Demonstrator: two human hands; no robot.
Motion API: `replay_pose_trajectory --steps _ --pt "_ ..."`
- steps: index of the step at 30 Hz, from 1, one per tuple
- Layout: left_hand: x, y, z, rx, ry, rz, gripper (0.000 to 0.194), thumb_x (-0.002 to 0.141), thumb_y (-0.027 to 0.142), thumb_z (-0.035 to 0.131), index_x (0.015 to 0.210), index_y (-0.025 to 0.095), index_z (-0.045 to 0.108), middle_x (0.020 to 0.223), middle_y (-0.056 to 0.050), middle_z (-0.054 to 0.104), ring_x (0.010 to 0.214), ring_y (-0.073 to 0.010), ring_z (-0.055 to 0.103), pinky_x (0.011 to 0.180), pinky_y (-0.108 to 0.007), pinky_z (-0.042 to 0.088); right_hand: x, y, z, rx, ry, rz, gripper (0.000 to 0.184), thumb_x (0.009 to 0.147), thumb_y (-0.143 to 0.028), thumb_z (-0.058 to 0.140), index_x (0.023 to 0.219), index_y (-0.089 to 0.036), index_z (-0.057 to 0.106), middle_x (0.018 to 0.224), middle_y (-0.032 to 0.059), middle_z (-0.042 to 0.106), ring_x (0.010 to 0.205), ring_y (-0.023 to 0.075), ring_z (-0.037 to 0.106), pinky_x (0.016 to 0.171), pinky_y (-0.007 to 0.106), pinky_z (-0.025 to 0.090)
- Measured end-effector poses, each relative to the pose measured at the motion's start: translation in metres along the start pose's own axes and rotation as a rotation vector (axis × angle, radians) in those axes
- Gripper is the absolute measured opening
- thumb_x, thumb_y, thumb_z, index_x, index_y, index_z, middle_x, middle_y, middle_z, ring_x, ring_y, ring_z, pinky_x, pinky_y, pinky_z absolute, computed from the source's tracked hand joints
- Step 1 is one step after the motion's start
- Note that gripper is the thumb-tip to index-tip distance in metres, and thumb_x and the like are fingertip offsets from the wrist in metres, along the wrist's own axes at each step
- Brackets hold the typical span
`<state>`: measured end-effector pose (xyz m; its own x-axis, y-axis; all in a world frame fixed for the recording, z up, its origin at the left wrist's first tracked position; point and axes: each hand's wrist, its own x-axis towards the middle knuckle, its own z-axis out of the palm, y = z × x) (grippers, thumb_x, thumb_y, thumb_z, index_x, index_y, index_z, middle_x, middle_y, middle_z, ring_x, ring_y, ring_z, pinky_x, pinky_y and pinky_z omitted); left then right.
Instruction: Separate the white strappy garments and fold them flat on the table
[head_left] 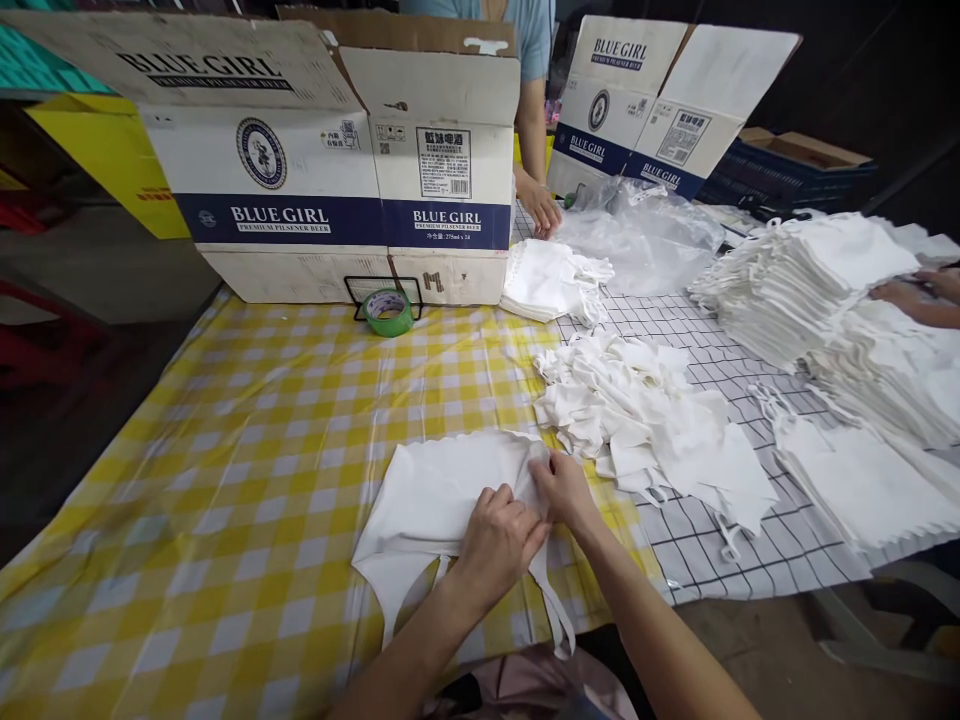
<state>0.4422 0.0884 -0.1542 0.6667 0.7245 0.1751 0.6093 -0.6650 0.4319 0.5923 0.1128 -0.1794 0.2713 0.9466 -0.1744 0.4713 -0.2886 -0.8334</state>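
A white strappy camisole top [420, 490] lies on the yellow checked cloth in front of me, its straps pointing toward my body. My left hand [496, 540] is closed on the fabric near the top's right side, its fingers curled under. Right beside it, my right hand [562, 487] pinches the right edge of the same top between thumb and fingers. The fabric is creased where the two hands meet. Just to the right sits a loose heap of white garments [645, 400].
Beer cartons [330, 150] stand along the back, with green tape [388, 312] before them. A co-worker's hand [538, 205] is near a small white pile [547, 280]. Clear plastic bags [637, 235] and stacked white garments [810, 270] lie right; another person's hand [919, 295] touches the stack.
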Motion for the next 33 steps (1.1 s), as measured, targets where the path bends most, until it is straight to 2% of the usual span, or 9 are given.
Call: replay_pose_trajectory --steps 2,5,8,10,13,18,21,27,33 --pt "0.006 -0.008 -0.004 -0.042 0.045 -0.089 0.023 0.090 0.027 0.040 0.090 0.022 0.063 0.073 -0.005 0.063 0.079 -0.0197 0.053 0.074 -0.038 0.038 -0.003 0.003 -0.005 0.205 -0.067 0.063 0.027 0.077 -0.041 0.050 0.061 -0.018 0.046 0.055 -0.0026 0.047 0.053 0.0119 0.041 0.051 0.023 0.030" --pt "0.025 -0.024 -0.013 -0.058 0.153 -0.215 0.033 0.088 0.021 0.041 0.118 0.021 0.054 0.101 -0.008 0.063 0.095 -0.0206 0.053 0.081 -0.037 0.039 -0.010 0.002 -0.013 0.556 -0.200 0.165 0.031 0.075 -0.047 0.056 0.067 -0.018 0.049 0.059 -0.0031 0.049 0.054 0.0114 0.043 0.053 0.023 0.034" --pt "0.051 -0.041 -0.019 -0.159 0.115 -0.174 0.044 0.083 0.017 0.047 0.126 0.023 0.049 0.122 -0.007 0.056 0.111 -0.0223 0.046 0.091 -0.037 0.036 -0.017 -0.002 -0.018 0.749 -0.307 0.212 0.028 0.074 -0.045 0.062 0.078 -0.018 0.054 0.068 -0.0022 0.054 0.060 0.0120 0.048 0.058 0.023 0.038" --pt "0.067 -0.051 -0.021 -0.303 -0.027 -0.140 0.035 0.081 0.019 0.048 0.113 0.023 0.060 0.114 -0.005 0.061 0.108 -0.0217 0.050 0.091 -0.035 0.035 -0.019 -0.003 -0.021 0.798 -0.348 0.205 0.028 0.075 -0.044 0.063 0.085 -0.019 0.057 0.072 -0.0015 0.056 0.063 0.0123 0.050 0.059 0.023 0.039" --pt "0.084 -0.065 -0.022 -0.456 -0.199 -0.159 0.024 0.081 0.025 0.046 0.089 0.020 0.068 0.087 -0.003 0.069 0.084 -0.0180 0.059 0.075 -0.027 0.041 -0.020 -0.001 -0.022 0.848 -0.345 0.197 0.027 0.076 -0.043 0.063 0.090 -0.020 0.059 0.075 -0.0012 0.059 0.065 0.0122 0.052 0.060 0.022 0.040" --pt "0.093 -0.080 -0.025 -0.495 -0.253 -0.191 0.027 0.080 0.035 0.048 0.076 0.018 0.069 0.071 0.001 0.068 0.066 -0.0148 0.058 0.057 -0.023 0.037 -0.017 0.007 -0.021 0.860 -0.304 0.256 0.026 0.077 -0.044 0.061 0.085 -0.019 0.062 0.072 -0.0002 0.062 0.063 0.0140 0.055 0.059 0.024 0.041" --pt "0.091 -0.081 -0.028 -0.453 -0.192 -0.251 0.028 0.080 0.037 0.048 0.071 0.017 0.066 0.067 0.000 0.065 0.064 -0.0147 0.057 0.057 -0.024 0.036 -0.016 0.008 -0.019 0.855 -0.265 0.290 0.026 0.076 -0.045 0.062 0.080 -0.019 0.063 0.070 0.0002 0.064 0.062 0.0154 0.056 0.059 0.025 0.042" --pt "0.059 -0.076 -0.032 -0.263 0.064 -0.396 0.020 0.083 0.025 0.042 0.093 0.019 0.059 0.091 -0.005 0.060 0.079 -0.0170 0.054 0.072 -0.028 0.039 -0.016 0.006 -0.014 0.857 -0.244 0.308 0.028 0.075 -0.045 0.062 0.082 -0.018 0.063 0.069 0.0011 0.064 0.061 0.0155 0.056 0.060 0.026 0.044" --pt "0.003 -0.079 -0.039 -0.111 -0.203 -0.350 0.027 0.084 0.023 0.042 0.108 0.024 0.056 0.096 -0.004 0.057 0.075 -0.0163 0.056 0.066 -0.027 0.038 -0.018 -0.005 -0.018 0.688 -0.197 0.190 0.028 0.078 -0.044 0.056 0.083 -0.017 0.058 0.071 0.0002 0.060 0.063 0.0138 0.053 0.058 0.023 0.041"
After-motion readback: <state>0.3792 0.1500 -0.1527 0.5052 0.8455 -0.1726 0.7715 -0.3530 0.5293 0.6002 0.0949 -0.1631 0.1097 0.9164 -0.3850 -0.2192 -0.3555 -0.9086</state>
